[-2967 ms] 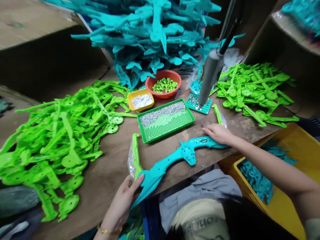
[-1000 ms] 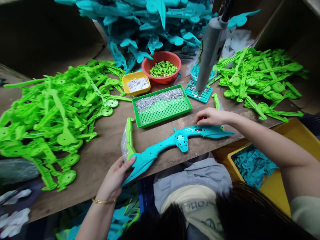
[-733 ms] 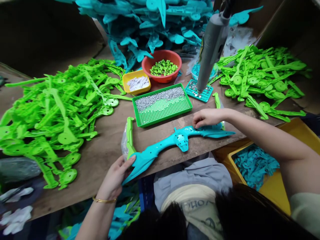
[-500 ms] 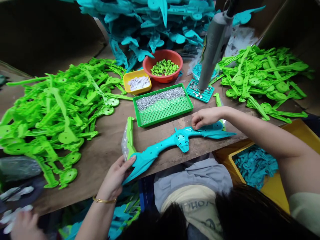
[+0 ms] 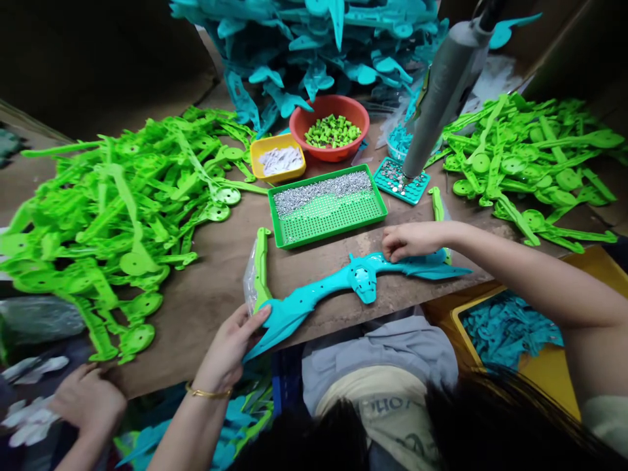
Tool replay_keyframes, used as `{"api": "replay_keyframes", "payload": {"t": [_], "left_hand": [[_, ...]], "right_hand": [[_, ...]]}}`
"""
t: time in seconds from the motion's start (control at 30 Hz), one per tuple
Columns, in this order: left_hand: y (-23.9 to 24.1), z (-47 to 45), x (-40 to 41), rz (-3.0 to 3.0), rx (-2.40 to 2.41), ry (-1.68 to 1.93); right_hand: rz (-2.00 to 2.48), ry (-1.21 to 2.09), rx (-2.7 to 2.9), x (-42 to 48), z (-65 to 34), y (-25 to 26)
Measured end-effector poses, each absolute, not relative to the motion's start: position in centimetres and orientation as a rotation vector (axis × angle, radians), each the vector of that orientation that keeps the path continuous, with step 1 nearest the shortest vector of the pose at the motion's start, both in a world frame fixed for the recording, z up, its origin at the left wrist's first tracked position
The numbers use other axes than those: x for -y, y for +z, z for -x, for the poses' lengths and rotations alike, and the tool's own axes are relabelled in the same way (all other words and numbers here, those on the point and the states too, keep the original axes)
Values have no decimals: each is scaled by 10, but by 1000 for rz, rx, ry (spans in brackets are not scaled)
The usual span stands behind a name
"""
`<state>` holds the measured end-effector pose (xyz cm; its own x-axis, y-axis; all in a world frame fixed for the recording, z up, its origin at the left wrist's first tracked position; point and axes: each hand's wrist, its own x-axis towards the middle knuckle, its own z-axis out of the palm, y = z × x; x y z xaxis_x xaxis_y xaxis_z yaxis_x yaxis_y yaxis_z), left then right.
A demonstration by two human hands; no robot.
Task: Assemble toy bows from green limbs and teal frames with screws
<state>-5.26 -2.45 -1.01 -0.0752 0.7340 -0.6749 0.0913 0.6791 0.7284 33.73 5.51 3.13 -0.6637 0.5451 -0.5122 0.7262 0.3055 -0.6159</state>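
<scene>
A turquoise plastic bow-shaped piece (image 5: 328,285) with a creature-head centre lies across the near edge of the table. My left hand (image 5: 234,343) holds its left tip, thumb on top and fingers beneath. Over the right half rests my right hand (image 5: 409,241), its fingers curled and pressed together against the piece; whatever they pinch is hidden. A bright green limb (image 5: 261,268) with clear plastic film stands at the left end. Another green limb (image 5: 436,208) is at the right end, partly behind my right hand.
Beyond are a green tray (image 5: 330,229) of screws, a red bowl (image 5: 357,150), a yellow dish (image 5: 254,156) and a turquoise tray (image 5: 415,195). A grey powered screwdriver (image 5: 441,98) hangs at right. Green parts (image 5: 132,209) heap at left. Another person's hand (image 5: 91,399) is lower left.
The view has shifted slightly, so the table things sit further right. My hands keep their places on the turquoise piece. The other person's hand has moved right and up to the table edge.
</scene>
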Motion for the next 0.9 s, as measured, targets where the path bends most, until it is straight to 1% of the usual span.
{"api": "replay_keyframes", "payload": {"t": [0.07, 0.13, 0.27, 0.4, 0.5, 0.57, 0.6, 0.7, 0.73, 0.77, 0.83, 0.9], "left_hand": [[-10, 52, 26, -701, -1585, 627], [-10, 51, 27, -716, -1587, 651], [-9, 47, 32, -758, -1589, 695], [-10, 47, 34, -786, -1595, 744], [-9, 48, 33, -754, -1584, 710], [-8, 45, 34, -707, -1561, 677], [-7, 42, 35, -683, -1544, 674], [-6, 29, 44, -633, -1499, 720], [-7, 26, 46, -629, -1498, 745], [-8, 24, 48, -637, -1497, 763], [-9, 27, 49, -726, -1503, 736], [-7, 39, 42, -931, -1584, 676]], "right_hand": [[-1401, -1348, -2285, -48, -341, 25], [-1536, -1402, -2194, -43, -344, 21], [-1494, -1378, -2153, -42, -341, 19], [-1661, -1396, -2093, -40, -338, 13], [-1691, -1474, -2066, -34, -339, 14], [-1816, -1405, -2083, -31, -344, 22], [-2004, -1303, -2111, -31, -347, 30], [-2923, -762, -2326, -43, -356, 57], [-3120, -628, -2499, -50, -357, 66], [-3154, -617, -2730, -59, -357, 73], [-2976, -799, -3145, -77, -351, 81], [-2876, -924, -3305, -92, -339, 80]]}}
